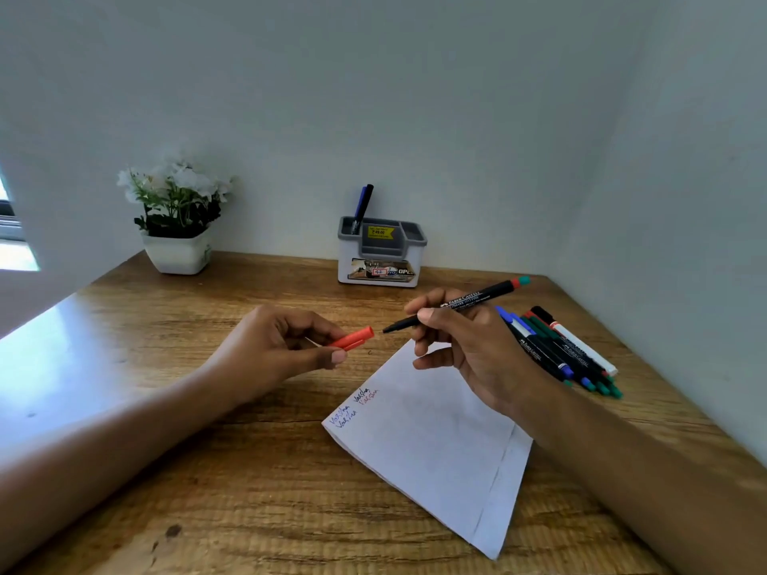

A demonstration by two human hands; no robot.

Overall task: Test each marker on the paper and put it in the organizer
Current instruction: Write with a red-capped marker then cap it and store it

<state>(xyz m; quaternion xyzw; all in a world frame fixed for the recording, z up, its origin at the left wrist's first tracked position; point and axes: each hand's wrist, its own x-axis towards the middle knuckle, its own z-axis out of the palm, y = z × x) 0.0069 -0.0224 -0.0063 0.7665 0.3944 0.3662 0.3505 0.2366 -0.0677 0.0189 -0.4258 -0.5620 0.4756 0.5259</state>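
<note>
Hands (373,346) midair, cap (352,339) (red) near marker (456,305) tip.

1. Both forearms are cut off by the bottom and side edges; we see nothing past them.
2. Right hand (469,346) covers the paper's (431,441) upper right corner and the near ends of some loose markers (564,350).
3. Left hand (282,346) hides the rear of the red cap (355,339).
4. Handwriting (355,406) is too small for us to read reliably.
5. Organizer (382,251) walls hide the lower halves of the two stored markers (363,207); label text is mostly blurred.
6. Window (10,226) at left is cropped and blown out.
</note>
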